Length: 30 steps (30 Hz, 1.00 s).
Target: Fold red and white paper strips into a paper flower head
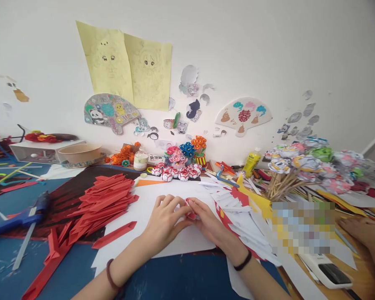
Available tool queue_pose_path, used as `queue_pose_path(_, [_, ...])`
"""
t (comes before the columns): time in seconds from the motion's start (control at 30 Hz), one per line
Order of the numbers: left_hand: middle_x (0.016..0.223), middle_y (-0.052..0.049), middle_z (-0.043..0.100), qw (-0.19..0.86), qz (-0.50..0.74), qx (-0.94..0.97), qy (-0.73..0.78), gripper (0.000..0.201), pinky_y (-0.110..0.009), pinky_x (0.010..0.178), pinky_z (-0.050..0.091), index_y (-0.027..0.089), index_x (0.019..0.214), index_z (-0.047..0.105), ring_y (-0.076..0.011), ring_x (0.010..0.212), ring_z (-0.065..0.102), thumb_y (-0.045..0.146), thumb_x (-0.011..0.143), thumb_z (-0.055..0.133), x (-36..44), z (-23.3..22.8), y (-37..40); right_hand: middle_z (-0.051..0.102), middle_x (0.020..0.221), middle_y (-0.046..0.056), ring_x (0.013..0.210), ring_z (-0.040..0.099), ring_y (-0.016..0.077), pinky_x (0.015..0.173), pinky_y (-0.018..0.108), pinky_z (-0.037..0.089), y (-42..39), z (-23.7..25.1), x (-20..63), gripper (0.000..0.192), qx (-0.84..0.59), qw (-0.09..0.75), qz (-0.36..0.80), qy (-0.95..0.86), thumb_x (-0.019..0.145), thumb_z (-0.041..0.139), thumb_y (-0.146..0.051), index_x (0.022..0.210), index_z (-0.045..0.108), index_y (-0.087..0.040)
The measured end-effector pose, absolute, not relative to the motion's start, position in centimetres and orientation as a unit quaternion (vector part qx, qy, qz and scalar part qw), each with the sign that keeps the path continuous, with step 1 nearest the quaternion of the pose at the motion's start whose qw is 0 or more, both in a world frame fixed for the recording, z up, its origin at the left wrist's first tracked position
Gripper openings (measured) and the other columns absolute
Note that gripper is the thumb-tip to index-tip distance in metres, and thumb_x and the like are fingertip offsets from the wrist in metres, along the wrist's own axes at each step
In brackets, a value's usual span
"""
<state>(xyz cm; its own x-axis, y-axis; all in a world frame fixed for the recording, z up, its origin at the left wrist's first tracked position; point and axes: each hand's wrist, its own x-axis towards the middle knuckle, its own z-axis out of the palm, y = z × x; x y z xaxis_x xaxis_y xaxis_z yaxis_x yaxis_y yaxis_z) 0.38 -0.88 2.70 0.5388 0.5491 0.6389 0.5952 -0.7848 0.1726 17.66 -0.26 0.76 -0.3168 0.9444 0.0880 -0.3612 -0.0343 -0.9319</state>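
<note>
Red-and-white folded paper piece (190, 208), one, is pinched between fingers of left hand (164, 223) and right hand (208, 223).

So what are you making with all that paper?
A person's left hand and right hand are pinching a small red-and-white folded paper piece between them over a white paper sheet. A heap of folded red paper strips lies to the left, a row of finished red-and-white paper balls behind. Another person's hand rests at the right.

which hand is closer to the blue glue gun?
Left. The left hand sits on the white sheet, on the side toward the glue gun; the right hand lies beyond it, farther away.
</note>
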Motion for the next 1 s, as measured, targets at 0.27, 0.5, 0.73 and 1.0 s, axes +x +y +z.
queue_pose_path(0.27, [0.097,-0.002,0.066,0.056,-0.369,-0.87,-0.322,0.012,-0.035,0.076,0.029,0.022,0.097,0.061,-0.0184,0.086,0.049,0.029,0.096,0.052,0.3,2.3,-0.8,0.06,0.095,0.003,0.084,0.059,0.0147,0.078,0.03,0.047,-0.3,0.5,17.7,0.029,-0.312,0.503,0.636,-0.495,0.09,0.059,-0.044,0.11,0.06,-0.023])
queue_pose_path(0.5, [0.091,-0.002,0.067,0.139,-0.36,-0.864,-0.324,0.016,-0.035,0.073,0.03,0.02,0.093,0.061,-0.0193,0.081,0.05,0.035,0.093,0.057,0.7,1.5,-0.8,0.064,0.111,0.007,0.101,0.06,0.0192,0.09,0.034,0.047,0.0,-0.9,17.5,0.031,-0.325,0.495,0.629,-0.504,0.089,0.06,-0.043,0.111,0.065,-0.022])
queue_pose_path(0.73, [0.094,-0.003,0.068,0.15,-0.37,-0.847,-0.349,0.015,-0.035,0.074,0.031,0.021,0.105,0.062,-0.019,0.083,0.052,0.027,0.096,0.051,0.2,1.3,-0.2,0.067,0.094,0.006,0.082,0.065,0.0197,0.084,0.037,0.051,0.2,-0.1,17.6,0.036,-0.348,0.458,0.566,-0.59,0.092,0.052,-0.048,0.105,0.066,-0.018])
queue_pose_path(1.0, [0.096,-0.004,0.069,0.032,-0.384,-0.848,-0.364,0.019,-0.034,0.072,0.034,0.023,0.108,0.064,-0.0194,0.084,0.053,0.031,0.096,0.052,0.1,0.8,0.6,0.062,0.096,0.006,0.079,0.059,0.0199,0.072,0.034,0.05,0.0,0.0,18.1,0.019,-0.453,0.484,0.185,-0.726,0.088,0.061,-0.034,0.104,0.062,-0.023])
